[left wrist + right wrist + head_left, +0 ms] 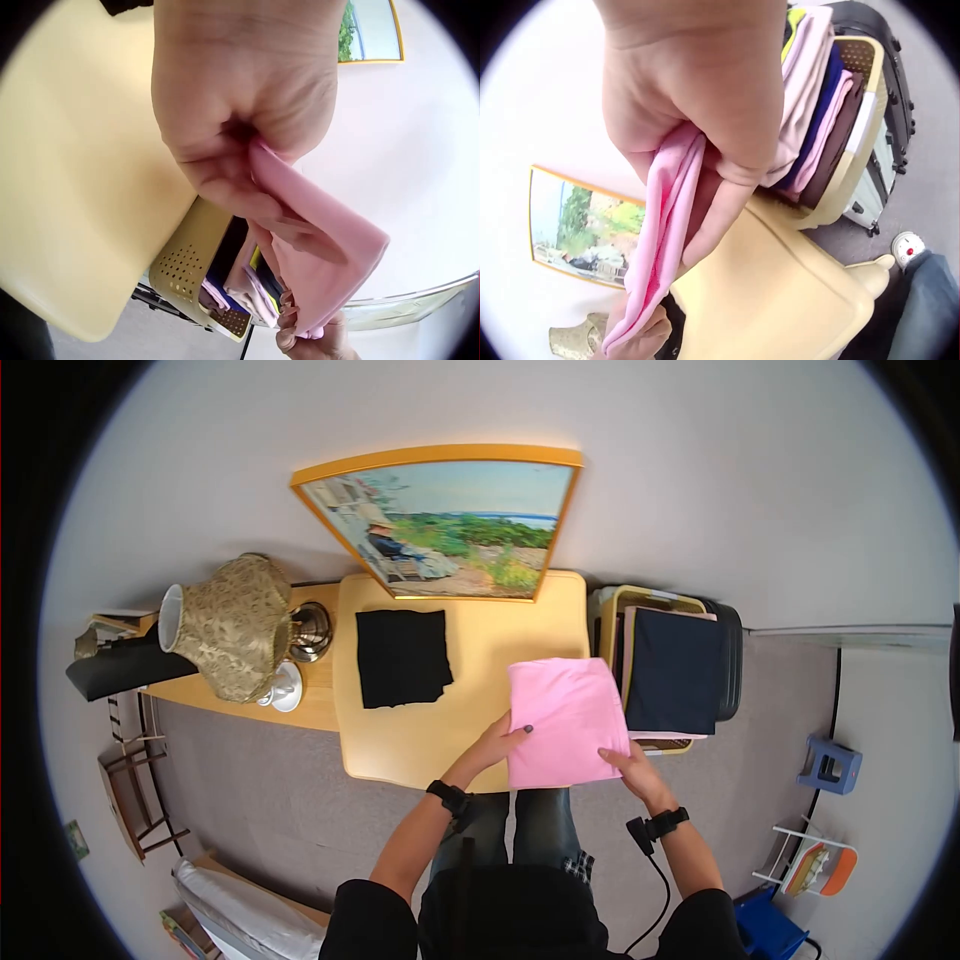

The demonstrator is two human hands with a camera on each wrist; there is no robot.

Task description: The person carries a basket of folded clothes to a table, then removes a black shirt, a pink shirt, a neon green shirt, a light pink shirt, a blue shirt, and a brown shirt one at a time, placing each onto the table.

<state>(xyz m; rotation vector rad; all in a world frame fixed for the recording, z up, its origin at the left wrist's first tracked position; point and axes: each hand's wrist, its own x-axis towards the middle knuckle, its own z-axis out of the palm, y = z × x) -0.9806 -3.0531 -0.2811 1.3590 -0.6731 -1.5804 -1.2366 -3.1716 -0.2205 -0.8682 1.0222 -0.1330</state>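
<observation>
A folded pink cloth (565, 720) is held over the right front part of the yellow table (420, 735). My left hand (503, 738) grips its near left edge, thumb on top; the left wrist view shows that hand (236, 112) pinching the pink cloth (322, 240). My right hand (630, 765) grips the near right corner, and in the right wrist view its fingers (705, 135) curl round the pink cloth (664, 225). A folded black cloth (402, 656) lies flat on the table's left half.
A yellow basket (612, 610) full of folded clothes, a dark blue one (675, 670) on top, stands right of the table. A framed painting (450, 525) leans at the table's back. A lamp (235, 625) stands to the left. A blue stool (830, 765) sits on the floor far right.
</observation>
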